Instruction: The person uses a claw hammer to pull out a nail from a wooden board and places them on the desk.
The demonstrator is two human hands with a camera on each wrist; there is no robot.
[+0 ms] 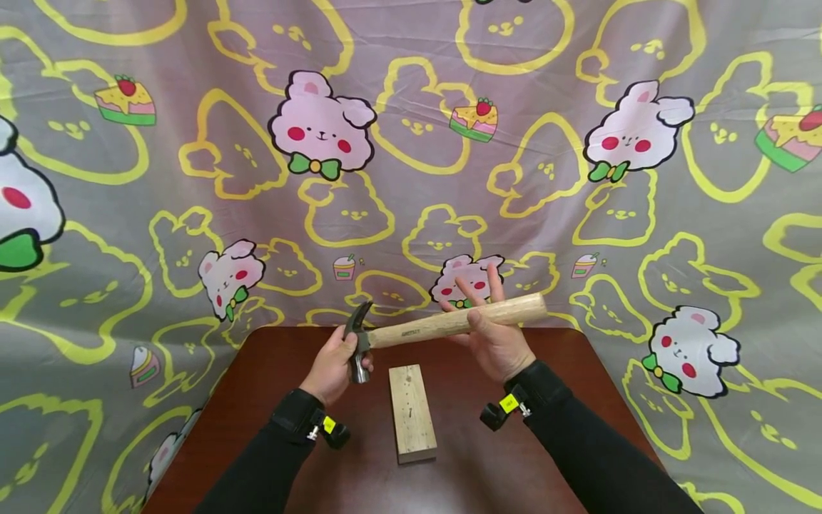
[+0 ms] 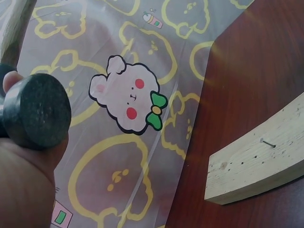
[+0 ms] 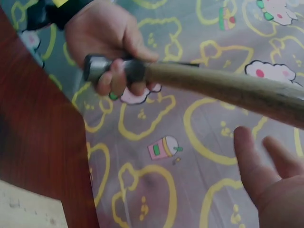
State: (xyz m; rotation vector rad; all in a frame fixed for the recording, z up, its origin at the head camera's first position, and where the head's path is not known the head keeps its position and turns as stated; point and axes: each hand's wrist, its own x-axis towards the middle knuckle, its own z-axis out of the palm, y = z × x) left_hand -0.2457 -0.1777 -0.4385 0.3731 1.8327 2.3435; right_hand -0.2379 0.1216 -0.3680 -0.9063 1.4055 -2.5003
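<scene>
Left hand [image 1: 332, 365] grips the hammer's [image 1: 417, 332] head [image 1: 360, 350]; its handle [image 1: 514, 310], cropped in right wrist view, crosses the splayed right hand [image 1: 497, 346].

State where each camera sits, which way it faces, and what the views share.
Head: on the head, facing forward and down at the hammer and wooden block; left hand, right hand and sleeves show.
Left wrist: worn there, facing the hammer's striking end and the block; part of the left hand shows.
Right wrist: worn there, facing the handle; both hands show.
Both wrist views share hammer and block.
</scene>
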